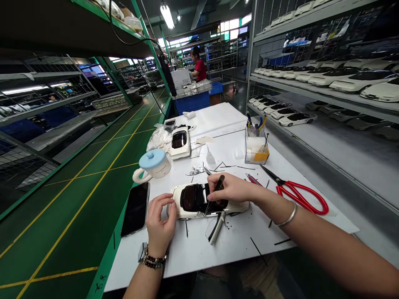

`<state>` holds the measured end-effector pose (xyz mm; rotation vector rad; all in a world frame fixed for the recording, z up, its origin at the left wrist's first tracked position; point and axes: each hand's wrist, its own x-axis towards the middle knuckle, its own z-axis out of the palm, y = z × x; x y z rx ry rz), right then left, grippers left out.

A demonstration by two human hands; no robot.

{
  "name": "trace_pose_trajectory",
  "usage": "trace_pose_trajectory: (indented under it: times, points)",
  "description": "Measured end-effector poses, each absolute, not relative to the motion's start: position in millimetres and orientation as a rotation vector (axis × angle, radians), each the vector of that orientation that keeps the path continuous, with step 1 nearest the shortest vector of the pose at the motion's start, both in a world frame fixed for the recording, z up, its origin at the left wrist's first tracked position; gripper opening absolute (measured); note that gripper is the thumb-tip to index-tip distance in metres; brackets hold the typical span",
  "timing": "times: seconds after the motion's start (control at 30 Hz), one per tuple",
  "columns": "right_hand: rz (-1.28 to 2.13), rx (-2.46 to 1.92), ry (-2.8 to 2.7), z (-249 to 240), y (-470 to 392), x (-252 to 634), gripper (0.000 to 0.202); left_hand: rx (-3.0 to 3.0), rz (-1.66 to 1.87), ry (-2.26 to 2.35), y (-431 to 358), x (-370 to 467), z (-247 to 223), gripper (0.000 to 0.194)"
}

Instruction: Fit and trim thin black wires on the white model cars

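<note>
A white model car (177, 195) with a black roof and dark windows lies sideways on the white tabletop. My left hand (160, 220) holds its left end between thumb and fingers. Pinched in my right hand (230, 187) are dark tweezers (220, 182), slanting down over the roof with their tips close to the car's near side. A white door-like piece (217, 228) with a clear pane juts out from that side toward me; whether it is attached I cannot tell. Part of the roof and the car's right end are hidden behind my right hand and forearm.
Red-handled scissors (299, 195) lie at right, a phone (135, 209) and lidded mug (154, 164) at left. Farther back are another model car (180, 143), a small bottle (210, 156) and a tool box (256, 149). Black strips litter the tabletop; a shelf (314, 79) holds several cars.
</note>
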<state>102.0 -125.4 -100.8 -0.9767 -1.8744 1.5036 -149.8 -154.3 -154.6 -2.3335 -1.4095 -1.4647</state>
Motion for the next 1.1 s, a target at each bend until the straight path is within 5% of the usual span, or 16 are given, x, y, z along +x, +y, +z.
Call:
trace_pose_trajectory:
  times: [0.27, 0.53, 0.77, 1.1]
  points:
    - [1.682, -0.89, -1.587, -105.7, -133.1, 114.4, 0.027, -2.574, -1.073, -0.924, -165.4, -132.1, -146.0, 0.027]
    - [1.694, -0.849, -1.476, -105.0, -134.0, 123.8, 0.029, -2.481, -1.058, -0.831, -170.0, -116.7, -143.3, 0.022]
    - [0.989, -0.965, -1.374, -87.4, -109.2, 139.6, 0.021, -2.866, -1.17, -0.771, -160.1, -106.3, -111.3, 0.015]
    - [0.724, -1.307, -1.941, -100.3, -64.3, 80.3, 0.018, -3.022, -1.544, -0.762, -156.2, -100.1, -109.4, 0.013]
